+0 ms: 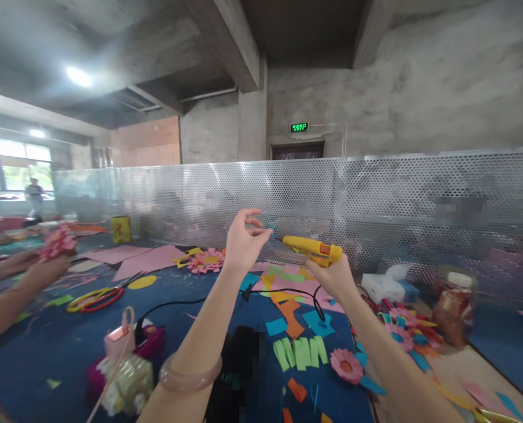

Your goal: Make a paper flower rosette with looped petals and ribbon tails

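Observation:
My left hand [246,238] is raised above the middle of the table, its thumb and fingertips pinching a small blue piece [270,225]. To its right my right hand [333,275] grips a yellow glue gun [313,249], whose nozzle points left at the blue piece, close to my left fingertips. Whether nozzle and piece touch, I cannot tell. Below lie green paper strips [302,352], orange paper pieces [290,317] and a pink paper flower [346,365]. A black cord [177,303] runs across the blue table.
Red and yellow scissors [105,297] lie left, beside a yellow paper circle [142,282]. At the far left another person's hands hold a pink flower [58,241]. A lidded jar [455,305] and tissue pack [387,286] stand right. A perforated metal screen [226,194] borders the table.

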`<state>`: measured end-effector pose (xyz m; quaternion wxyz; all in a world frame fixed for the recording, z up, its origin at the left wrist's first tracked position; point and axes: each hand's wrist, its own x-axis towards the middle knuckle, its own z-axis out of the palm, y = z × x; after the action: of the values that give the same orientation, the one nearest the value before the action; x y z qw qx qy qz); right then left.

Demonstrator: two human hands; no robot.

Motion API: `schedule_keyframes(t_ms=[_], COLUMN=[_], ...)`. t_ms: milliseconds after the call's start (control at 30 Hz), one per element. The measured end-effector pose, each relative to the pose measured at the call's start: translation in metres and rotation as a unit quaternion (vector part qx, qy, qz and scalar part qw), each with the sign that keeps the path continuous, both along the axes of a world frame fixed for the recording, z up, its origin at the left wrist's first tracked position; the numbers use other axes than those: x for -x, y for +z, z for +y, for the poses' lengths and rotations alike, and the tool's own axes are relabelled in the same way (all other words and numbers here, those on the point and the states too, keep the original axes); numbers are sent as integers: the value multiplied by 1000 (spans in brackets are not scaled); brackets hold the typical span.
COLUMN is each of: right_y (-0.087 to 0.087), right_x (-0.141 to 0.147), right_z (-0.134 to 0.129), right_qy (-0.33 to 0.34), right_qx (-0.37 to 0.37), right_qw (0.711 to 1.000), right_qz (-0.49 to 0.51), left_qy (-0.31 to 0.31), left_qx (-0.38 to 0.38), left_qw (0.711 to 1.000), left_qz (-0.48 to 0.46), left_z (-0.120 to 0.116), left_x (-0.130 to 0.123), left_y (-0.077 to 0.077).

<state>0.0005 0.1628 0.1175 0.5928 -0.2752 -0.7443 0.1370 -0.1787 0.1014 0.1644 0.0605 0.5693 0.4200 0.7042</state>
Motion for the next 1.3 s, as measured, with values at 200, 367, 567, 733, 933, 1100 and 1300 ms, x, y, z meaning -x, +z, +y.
schedule_keyframes(t_ms=[200, 367, 567, 733, 933, 1100, 1300], right_y=[-2, 1, 2, 3, 3, 3, 3], right_x=[-3, -2, -3, -3, -3, -3, -4], right_z=[0, -3, -5, -4, -4, -4, -4], right_qy=[-4, -9, -11, -18, -24, -28, -28], right_qx=[7, 10, 8, -7, -18, -24, -25], right_qw=[1000, 1000, 1000, 1000, 1000, 999, 999], right_qz=[-2, -5, -3, -4, -1, -3, -6], left_qy=[-3, -2, -4, -11, -19, -26, -30], left_qx=[0, 3, 8, 11, 21, 26, 22], left_qw=[1000, 1000, 1000, 1000, 1000, 999, 999], left_qz=[-7, -10, -8, -5, 4, 8, 1], left_z=[1, 0, -1, 0, -1, -2, -2], left_x=[1, 1, 1, 2, 2, 0, 0], left_y=[-1, 1, 1, 1, 0, 0, 0])
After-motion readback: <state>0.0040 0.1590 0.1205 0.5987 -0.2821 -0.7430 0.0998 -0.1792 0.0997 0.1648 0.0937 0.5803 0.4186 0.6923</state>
